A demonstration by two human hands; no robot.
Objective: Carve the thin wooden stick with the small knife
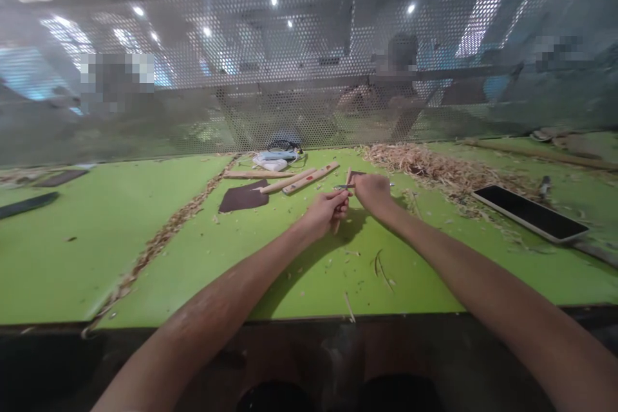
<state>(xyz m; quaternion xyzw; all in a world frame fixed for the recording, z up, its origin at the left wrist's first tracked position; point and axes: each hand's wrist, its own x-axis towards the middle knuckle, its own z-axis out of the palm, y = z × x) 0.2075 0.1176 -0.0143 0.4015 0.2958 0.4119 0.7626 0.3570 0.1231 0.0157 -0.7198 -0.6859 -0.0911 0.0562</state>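
My left hand [327, 211] is closed around a thin wooden stick [337, 227], whose lower end pokes out beneath the fingers. The stick's upper end [349, 174] rises beyond both hands. Fingers wrapped, my right hand [371, 193] grips a slim metal knife [342, 187]. Its blade lies across the stick, close to the left thumb, and a shiny tip shows on the far side of the right fist. Most of the knife is hidden by that hand. Both hands are nearly touching, just above the green tabletop [309, 283].
Wooden pieces [311, 178] and dark sandpaper [244, 196] lie left of my hands, with a face mask [275, 159] behind. Wood shavings [434, 167] heap at back right, near a phone [531, 212]. A perforated screen [299, 90] stands along the back; blurred people show through it.
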